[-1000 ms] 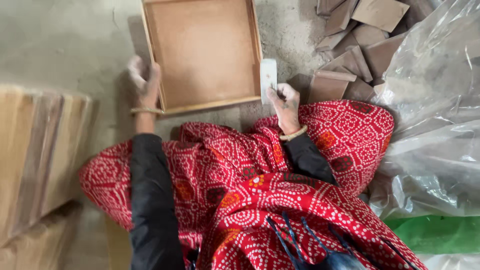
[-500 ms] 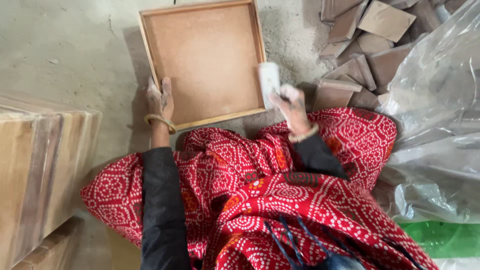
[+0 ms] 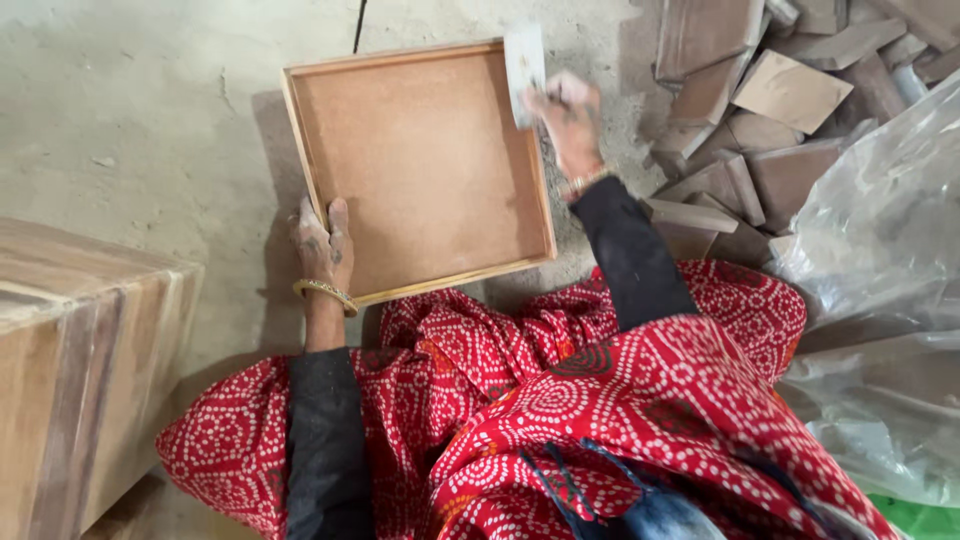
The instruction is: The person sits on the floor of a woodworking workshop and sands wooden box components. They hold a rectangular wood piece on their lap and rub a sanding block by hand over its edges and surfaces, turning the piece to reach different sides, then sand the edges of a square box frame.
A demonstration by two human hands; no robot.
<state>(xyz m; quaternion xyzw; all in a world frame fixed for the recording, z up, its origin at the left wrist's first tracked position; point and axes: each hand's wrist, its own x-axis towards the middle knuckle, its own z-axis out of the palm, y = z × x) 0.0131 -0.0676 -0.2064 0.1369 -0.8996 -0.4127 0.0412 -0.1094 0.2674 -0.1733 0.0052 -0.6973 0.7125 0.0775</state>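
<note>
Square wooden tray [image 3: 420, 170] lay flat on concrete floor [image 3: 150, 110]. Left hand [image 3: 322, 245] gripped near-left edge, as before. Right hand [image 3: 565, 120], clutching pale sanding block [image 3: 524, 58], had slid from near-right corner up to far-right corner. Sanding stroke ran along right rim. Wooden offcuts [image 3: 760, 110] piled alongside.

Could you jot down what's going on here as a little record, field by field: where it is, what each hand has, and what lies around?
Setting: grey concrete floor, seen from above
Left hand: grips the near-left edge of the shallow square wooden tray
Right hand: holds a small pale flat pad at the tray's far-right rim
Lap: red white-dotted cloth
Right side: heap of brown wooden blocks, clear plastic sheeting
Left side: cardboard box
</note>
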